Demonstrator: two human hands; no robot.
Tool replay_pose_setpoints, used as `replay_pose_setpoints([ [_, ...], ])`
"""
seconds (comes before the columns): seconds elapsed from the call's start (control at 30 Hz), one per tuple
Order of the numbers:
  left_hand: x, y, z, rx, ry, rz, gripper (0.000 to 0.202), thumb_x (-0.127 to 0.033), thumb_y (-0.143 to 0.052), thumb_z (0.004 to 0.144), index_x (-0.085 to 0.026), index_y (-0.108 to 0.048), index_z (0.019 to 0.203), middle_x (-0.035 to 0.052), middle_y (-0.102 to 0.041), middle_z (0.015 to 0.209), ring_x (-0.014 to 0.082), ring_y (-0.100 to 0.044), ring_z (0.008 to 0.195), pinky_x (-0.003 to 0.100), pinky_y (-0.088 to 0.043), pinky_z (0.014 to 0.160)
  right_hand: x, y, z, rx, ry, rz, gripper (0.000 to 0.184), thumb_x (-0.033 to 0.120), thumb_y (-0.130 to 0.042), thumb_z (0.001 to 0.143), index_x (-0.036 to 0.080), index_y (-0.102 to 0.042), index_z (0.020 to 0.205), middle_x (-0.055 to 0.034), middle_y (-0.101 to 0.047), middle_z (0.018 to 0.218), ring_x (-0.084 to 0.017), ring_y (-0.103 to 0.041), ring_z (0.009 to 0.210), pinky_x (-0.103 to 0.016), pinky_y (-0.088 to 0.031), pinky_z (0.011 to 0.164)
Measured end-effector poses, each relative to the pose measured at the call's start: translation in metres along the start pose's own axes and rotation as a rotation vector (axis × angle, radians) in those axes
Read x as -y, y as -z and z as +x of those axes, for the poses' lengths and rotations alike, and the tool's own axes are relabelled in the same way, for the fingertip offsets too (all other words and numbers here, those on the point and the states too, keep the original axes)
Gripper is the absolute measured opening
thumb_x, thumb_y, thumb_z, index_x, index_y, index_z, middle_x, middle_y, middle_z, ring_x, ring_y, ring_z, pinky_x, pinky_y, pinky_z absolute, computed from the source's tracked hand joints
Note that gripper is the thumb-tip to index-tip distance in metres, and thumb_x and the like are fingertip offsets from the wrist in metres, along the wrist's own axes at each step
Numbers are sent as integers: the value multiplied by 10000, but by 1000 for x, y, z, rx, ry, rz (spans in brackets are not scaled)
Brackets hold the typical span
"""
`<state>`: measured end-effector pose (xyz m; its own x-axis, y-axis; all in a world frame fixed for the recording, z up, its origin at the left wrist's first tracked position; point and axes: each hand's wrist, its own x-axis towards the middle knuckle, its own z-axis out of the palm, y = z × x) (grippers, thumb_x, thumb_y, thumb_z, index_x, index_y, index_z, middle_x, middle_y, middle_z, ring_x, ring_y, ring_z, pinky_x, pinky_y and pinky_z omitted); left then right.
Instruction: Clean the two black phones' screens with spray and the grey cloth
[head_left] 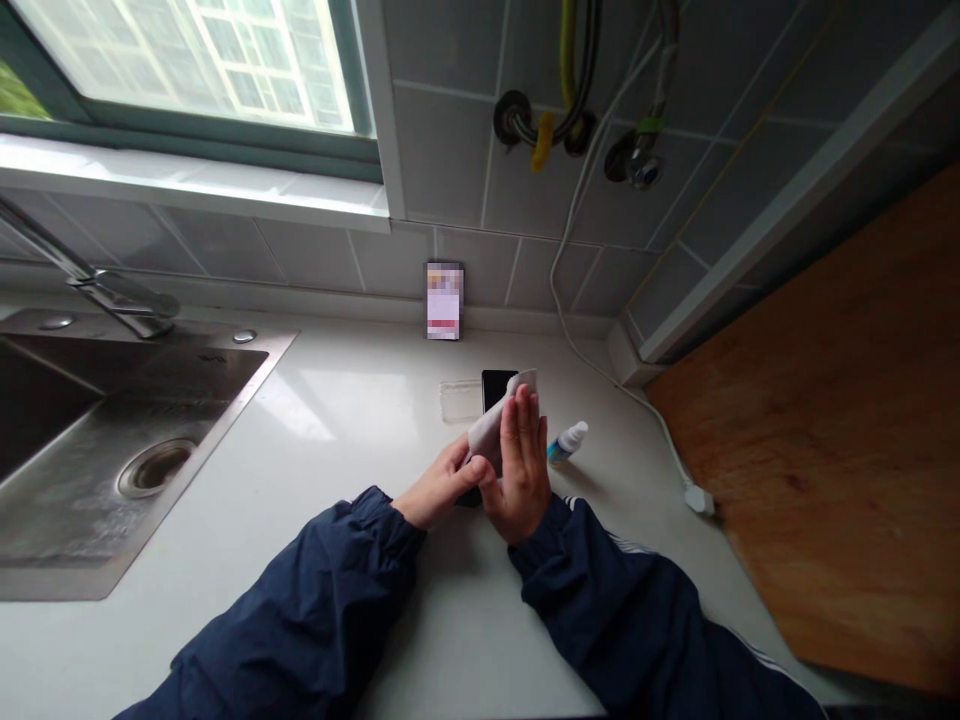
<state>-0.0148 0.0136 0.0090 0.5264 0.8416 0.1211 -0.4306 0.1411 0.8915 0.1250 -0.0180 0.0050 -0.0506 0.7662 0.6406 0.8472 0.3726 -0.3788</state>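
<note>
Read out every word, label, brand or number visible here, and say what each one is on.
Nothing here can be read.
Phone against the wall: screen pixelated, unreadable.
Spray bottle: label too small to read.
Sink: small mark on the back rim, too small to read.
</note>
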Motion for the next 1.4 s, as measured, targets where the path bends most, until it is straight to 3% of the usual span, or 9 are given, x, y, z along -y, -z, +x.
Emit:
replay_pose_setpoints([
  [0.13, -2, 0, 0, 1, -24, 99, 711, -652, -697, 873, -251, -643, 1458, 83, -612, 1520, 436, -486, 1444, 531, -317, 1251, -5, 1, 2, 7, 31, -34, 744, 521, -225, 1094, 191, 48, 1703, -86, -31, 1782, -369, -97, 1636, -646, -214, 1291],
  [0.37, -9, -6, -1, -59, -97, 109, 573, -574, -642, 944, -211, -690, 1385, 75, -580, 1555, 406, -410, 1506, 453, -264, 1270, -9, 0, 3, 81, 52, -19, 739, 492, -291, 1100, 209, 26, 1704, -96, -84, 1776, -356, -119, 1636, -637, -235, 1285],
  [0.5, -7, -6, -1, -177, -43, -50, 506, -505, -669, 943, -186, -712, 1334, 109, -625, 1500, 412, -431, 1492, 489, -246, 1279, -12, -1, 3, 139, 85, -16, 732, 515, -288, 1104, 192, -26, 1706, -115, -161, 1764, -343, -137, 1635, -618, -240, 1287],
  [0.67, -19, -6, 4, -232, 87, -386, 560, -567, -654, 921, -127, -729, 1259, 159, -723, 1328, 400, -561, 1389, 508, -356, 1232, -15, 0, 4, 195, 175, 10, 708, 525, -285, 1108, 182, -110, 1703, -132, -285, 1726, -332, -174, 1629, -627, -237, 1282],
  [0.83, -32, 0, 6, -378, 143, -538, 614, -581, -569, 941, -106, -683, 1312, 170, -773, 1176, 370, -708, 1177, 478, -526, 1071, -14, 4, 6, 295, 247, 76, 689, 549, -287, 1104, 159, -267, 1672, -130, -344, 1700, -327, -212, 1620, -625, -244, 1281],
  [0.93, -33, 4, 6, -408, 143, -569, 662, -607, -480, 961, -85, -672, 1321, 186, -777, 1138, 361, -738, 1096, 476, -579, 982, -13, 7, 7, 333, 279, 109, 666, 558, -324, 1099, 161, -376, 1631, -127, -411, 1665, -319, -257, 1608, -624, -241, 1282],
  [1.2, -37, 5, 6, -384, 93, -600, 641, -587, -455, 962, -73, -672, 1276, 195, -774, 1066, 348, -756, 1031, 469, -607, 923, -10, 9, 6, 270, 352, 170, 538, 501, -425, 1088, 157, -595, 1465, -117, -577, 1542, -318, -317, 1584, -637, -115, 1304],
  [1.4, -41, 4, 7, -384, 101, -609, 699, -576, -424, 974, -58, -584, 1415, 222, -758, 1153, 367, -751, 1053, 514, -596, 943, -5, 11, 5, 196, 447, 235, 435, 456, -480, 1074, 173, -693, 1327, -96, -688, 1419, -307, -419, 1535, -613, -83, 1319],
])
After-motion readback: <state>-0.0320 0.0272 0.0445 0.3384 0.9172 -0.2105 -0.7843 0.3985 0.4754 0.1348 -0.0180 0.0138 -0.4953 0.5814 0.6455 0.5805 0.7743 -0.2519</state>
